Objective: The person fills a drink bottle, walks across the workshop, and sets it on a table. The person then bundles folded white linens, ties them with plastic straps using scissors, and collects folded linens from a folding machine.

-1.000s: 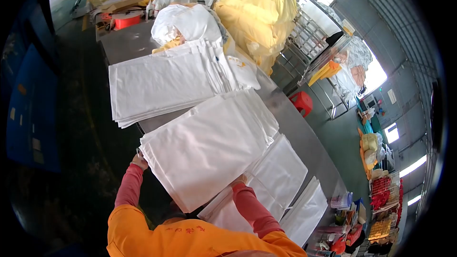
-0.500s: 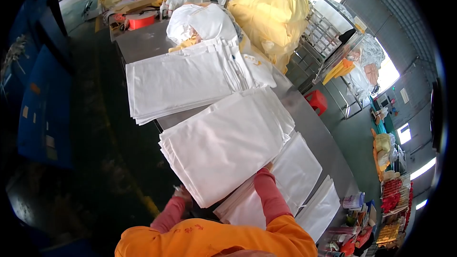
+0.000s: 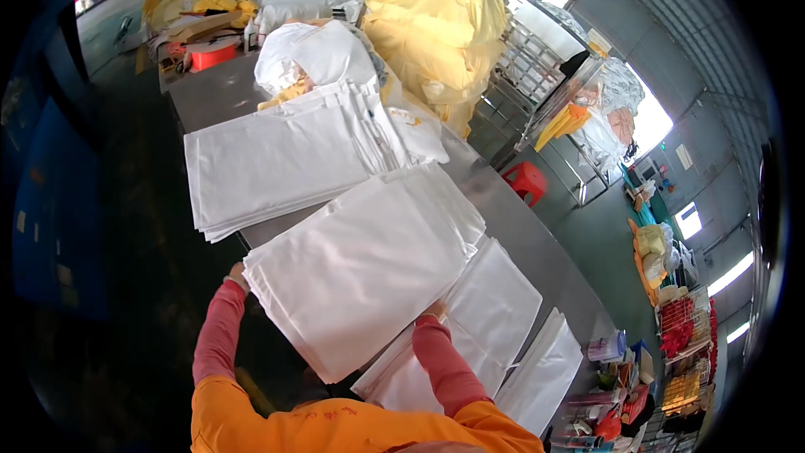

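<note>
A thick stack of folded white cloths (image 3: pixel 360 260) lies slanted across the metal table in front of me. My left hand (image 3: pixel 237 275) is closed at the stack's left corner, its fingers partly hidden by the cloth edge. At the near right edge, my right hand (image 3: pixel 434 309) grips the same stack, with the fingertips out of sight beneath it. Another folded white pile (image 3: pixel 495 289) extends under and to the right of my right hand. Farther off, a second white cloth stack (image 3: pixel 285 159) lies just beyond the one between my hands.
The metal table (image 3: pixel 537 243) runs away from me. A narrow white pile (image 3: pixel 545 369) lies near its right edge, by a clear plastic tub (image 3: pixel 605 346). Big yellow bundles (image 3: pixel 436 29) stand at the back. A red stool (image 3: pixel 526 182) is on the floor to the right.
My left hand has moved away from my body, from the stack's near side up to its left corner. My right hand stays at the near right edge. The view has shifted slightly.
</note>
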